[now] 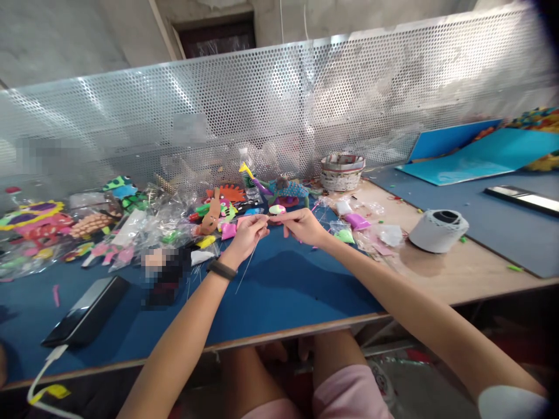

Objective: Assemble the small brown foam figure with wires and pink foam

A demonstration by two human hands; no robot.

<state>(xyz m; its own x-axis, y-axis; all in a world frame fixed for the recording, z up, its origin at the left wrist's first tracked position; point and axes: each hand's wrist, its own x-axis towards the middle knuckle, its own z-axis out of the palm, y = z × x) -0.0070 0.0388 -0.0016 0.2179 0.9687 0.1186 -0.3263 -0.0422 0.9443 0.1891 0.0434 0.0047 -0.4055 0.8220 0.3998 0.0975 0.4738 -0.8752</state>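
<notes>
My left hand (248,235), with a dark band on its wrist, is closed in a pinch. From its fingers a thin wire (247,267) slants down over the blue table mat (279,291). My right hand (305,226) is closed too, its fingertips almost meeting the left ones. A small brownish piece (275,220) shows between the two hands, largely covered by fingers. Just behind them are a pale yellow and white lump (276,209) and a blue dotted clay figure (286,188). Pink clay packets (229,231) lie beside my left hand.
Colourful clay figures and plastic bags (170,215) crowd the left and back. A phone (85,311) on a cable lies front left. Rightward are a basket (343,171), a purple clay packet (357,221), a white roll (438,231) and a blue folder (463,157). A perforated metal screen (244,99) stands behind.
</notes>
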